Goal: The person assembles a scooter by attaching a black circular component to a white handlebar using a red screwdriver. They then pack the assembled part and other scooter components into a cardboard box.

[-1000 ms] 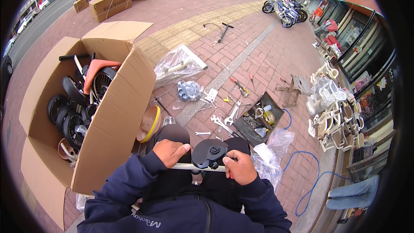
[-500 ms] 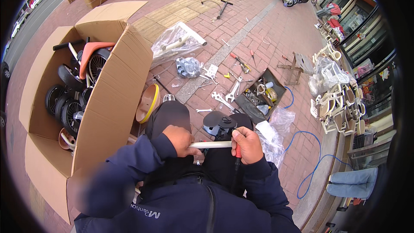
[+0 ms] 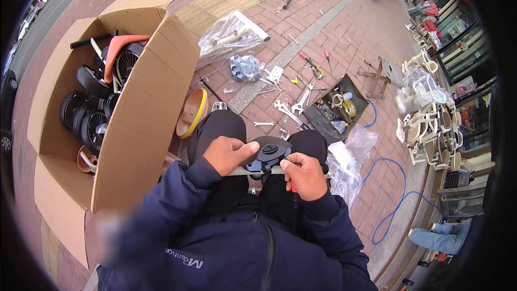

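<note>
The left hand grips a black saddle held over the lap, and the right hand closes on the pale bar beneath it along with a red-handled tool — a slip could likely drop the saddle onto the brick pavement or pinch a thumb. The open cardboard box crowds the left side; the toolbox and loose wrenches lie just ahead, leaving little free room.

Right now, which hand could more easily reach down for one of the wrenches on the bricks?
Probably the right hand. The wrenches lie ahead toward its side, near the toolbox. The left hand steadies the black seat and sits nearer the cardboard box.
</note>
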`<action>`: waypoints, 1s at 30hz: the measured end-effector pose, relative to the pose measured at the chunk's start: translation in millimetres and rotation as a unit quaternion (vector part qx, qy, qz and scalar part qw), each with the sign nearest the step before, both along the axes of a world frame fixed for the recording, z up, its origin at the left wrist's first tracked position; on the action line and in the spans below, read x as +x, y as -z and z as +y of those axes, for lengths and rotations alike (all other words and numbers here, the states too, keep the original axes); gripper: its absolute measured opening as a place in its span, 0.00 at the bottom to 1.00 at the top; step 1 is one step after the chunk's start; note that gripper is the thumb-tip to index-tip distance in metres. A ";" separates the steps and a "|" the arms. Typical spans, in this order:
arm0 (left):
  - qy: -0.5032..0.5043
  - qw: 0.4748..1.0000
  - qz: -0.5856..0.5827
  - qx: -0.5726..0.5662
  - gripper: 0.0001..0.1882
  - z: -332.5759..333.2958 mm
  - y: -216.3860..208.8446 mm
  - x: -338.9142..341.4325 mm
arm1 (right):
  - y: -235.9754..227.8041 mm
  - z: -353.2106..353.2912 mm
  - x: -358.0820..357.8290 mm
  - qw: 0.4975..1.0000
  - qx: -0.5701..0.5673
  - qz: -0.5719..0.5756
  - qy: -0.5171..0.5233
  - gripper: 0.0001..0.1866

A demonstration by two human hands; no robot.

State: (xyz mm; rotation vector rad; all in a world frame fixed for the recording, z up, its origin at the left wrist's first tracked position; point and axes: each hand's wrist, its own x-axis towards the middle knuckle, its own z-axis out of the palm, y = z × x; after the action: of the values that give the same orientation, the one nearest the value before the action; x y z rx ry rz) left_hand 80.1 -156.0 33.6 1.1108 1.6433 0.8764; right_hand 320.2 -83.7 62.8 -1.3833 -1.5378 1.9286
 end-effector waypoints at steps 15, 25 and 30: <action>0.139 0.975 -0.107 -0.136 0.43 18.8 8.5 -16.7 | 2.3 -1.6 -1.5 0.999 -0.038 0.028 -0.011 0.13; 0.078 0.920 -0.343 -0.175 0.28 22.5 -17.7 -13.3 | 1.1 -6.5 1.0 0.997 -0.005 0.001 -0.074 0.15; 0.094 0.935 -0.317 -0.128 0.27 25.3 -6.0 -10.2 | 3.7 -11.1 1.7 0.993 0.047 -0.068 -0.088 0.14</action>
State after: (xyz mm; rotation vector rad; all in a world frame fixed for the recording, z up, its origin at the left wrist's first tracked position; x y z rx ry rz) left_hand 69.9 -130.7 39.6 0.6866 1.0563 0.7634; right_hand 321.9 -94.8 59.1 -1.4064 -1.8475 1.8647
